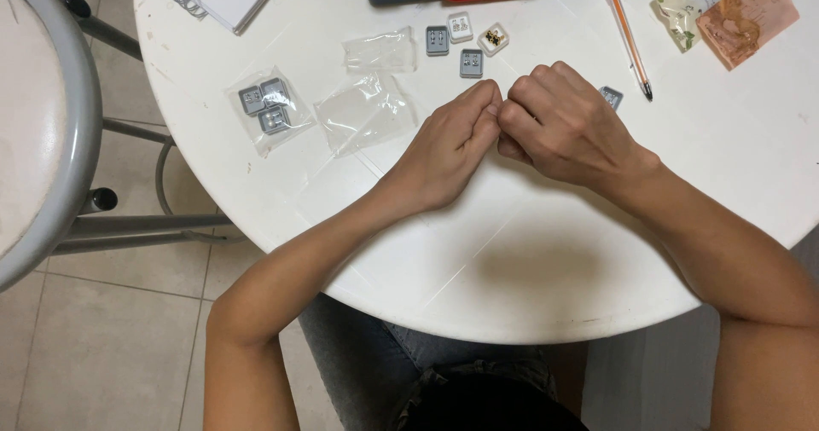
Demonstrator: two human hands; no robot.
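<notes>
Grey box (611, 97) half hidden behind right hand (559, 124) — both hands' fingertips pinched together, left hand (452, 141) touching, contents unseen

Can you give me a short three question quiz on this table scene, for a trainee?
1. True or false: the left hand and right hand are far apart on the round white table.
2. What lies right of the right hand? A: orange pen; B: scissors; C: spoon.
3. How many small grey cases sit inside the clear bag at left?

Key: 1 false, the fingertips meet. 2 A. 3 three.
</notes>
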